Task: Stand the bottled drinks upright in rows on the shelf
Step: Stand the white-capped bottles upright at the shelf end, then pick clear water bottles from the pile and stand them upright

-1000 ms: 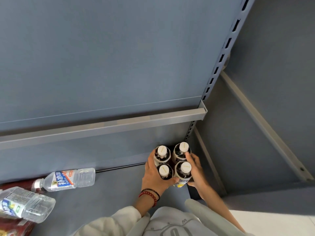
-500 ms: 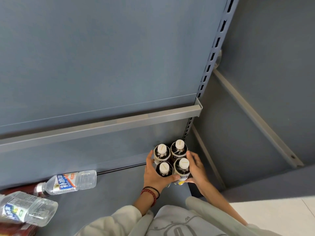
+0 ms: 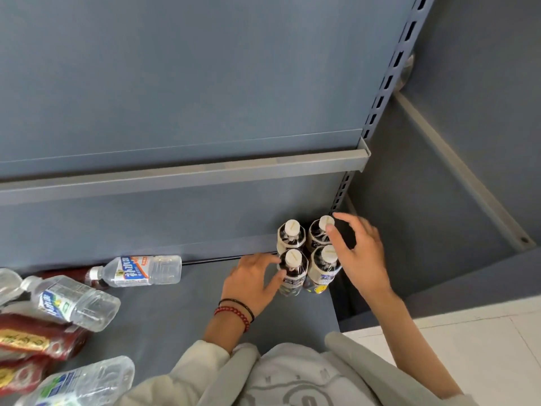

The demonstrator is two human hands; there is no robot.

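Four dark plastic bottles with white caps [image 3: 292, 271] stand in a square at the far right of the grey metal shelf [image 3: 175, 303]. Our open left hand [image 3: 253, 281] touches the near left one. Our right hand [image 3: 361, 256] spreads open just beside them.

We log: shelf [image 3: 175, 317] matt painted metal | 4 dark bottles [image 3: 292, 272] glossy clear plastic | caps [image 3: 293, 257] smooth plastic | water bottles [image 3: 152, 271] glossy ribbed plastic | sleeve [image 3: 202, 364] matt cloth

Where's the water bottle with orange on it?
In the head view, the water bottle lies on its side near the back of the shelf, left of the left hand and the standing bottles.
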